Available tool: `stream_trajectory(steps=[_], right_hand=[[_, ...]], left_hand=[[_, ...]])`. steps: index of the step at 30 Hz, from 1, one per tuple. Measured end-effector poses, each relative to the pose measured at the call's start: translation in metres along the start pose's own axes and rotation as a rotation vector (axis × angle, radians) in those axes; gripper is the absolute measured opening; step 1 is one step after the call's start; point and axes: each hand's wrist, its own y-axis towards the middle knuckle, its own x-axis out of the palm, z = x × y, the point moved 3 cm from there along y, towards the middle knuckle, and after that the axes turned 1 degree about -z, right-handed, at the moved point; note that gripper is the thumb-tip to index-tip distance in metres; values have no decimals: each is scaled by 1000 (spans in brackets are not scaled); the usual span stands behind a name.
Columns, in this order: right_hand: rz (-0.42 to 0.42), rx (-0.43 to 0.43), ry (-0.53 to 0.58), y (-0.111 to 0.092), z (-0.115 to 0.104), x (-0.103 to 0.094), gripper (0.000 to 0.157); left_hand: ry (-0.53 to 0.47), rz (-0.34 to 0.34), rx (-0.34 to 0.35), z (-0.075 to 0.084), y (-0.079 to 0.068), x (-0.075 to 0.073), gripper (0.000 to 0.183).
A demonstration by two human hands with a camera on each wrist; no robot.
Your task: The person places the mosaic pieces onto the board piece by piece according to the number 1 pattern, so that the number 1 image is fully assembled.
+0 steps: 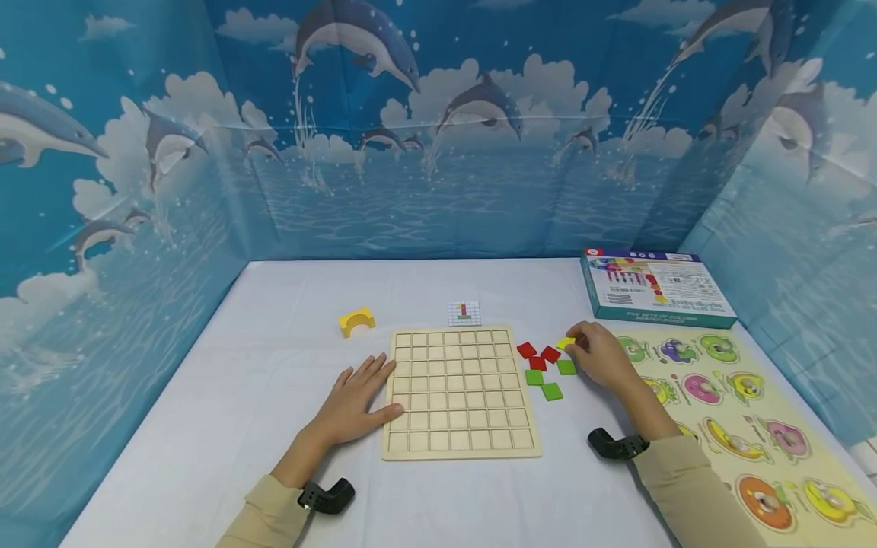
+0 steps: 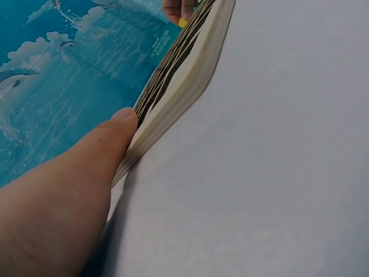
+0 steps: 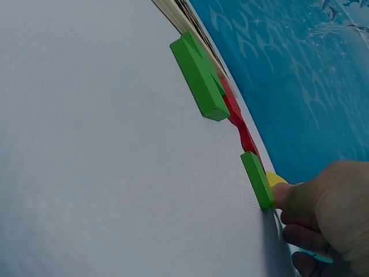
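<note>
A wooden grid board (image 1: 462, 455) lies flat on the white table. My left hand (image 1: 356, 403) rests at its left edge, fingers spread and thumb on the rim; the left wrist view shows the thumb (image 2: 106, 138) against the board's side. To the right of the board, my right hand (image 1: 603, 356) pinches a yellow square tile (image 1: 565, 343) between thumb and fingers. Three red tiles (image 1: 526, 350) and three green tiles (image 1: 552, 391) lie loosely between the board and that hand. In the right wrist view the yellow tile (image 3: 275, 179) shows behind a green tile (image 3: 257, 180).
A small pattern card (image 1: 464, 313) lies just behind the board. A yellow arch block (image 1: 357, 322) stands at the back left. At the right are a flat game box (image 1: 658, 310) and a fruit picture board (image 1: 740, 403). A dolphin-print curtain (image 1: 438, 205) encloses the table.
</note>
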Motion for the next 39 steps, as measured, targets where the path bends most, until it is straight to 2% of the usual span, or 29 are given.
stream_trajectory(steps=[14,19,39], right_hand=[[28,23,59,-1,-9,-2,15],[40,-7,79,1,-19,1,14],[-31,-108,159,17,-67,24,11]], left_hand=[[-10,1,0,2,-1,-2,83],[-5,8,2,2,-1,-3,82],[-28,-6,-21,3,0,-6,81]])
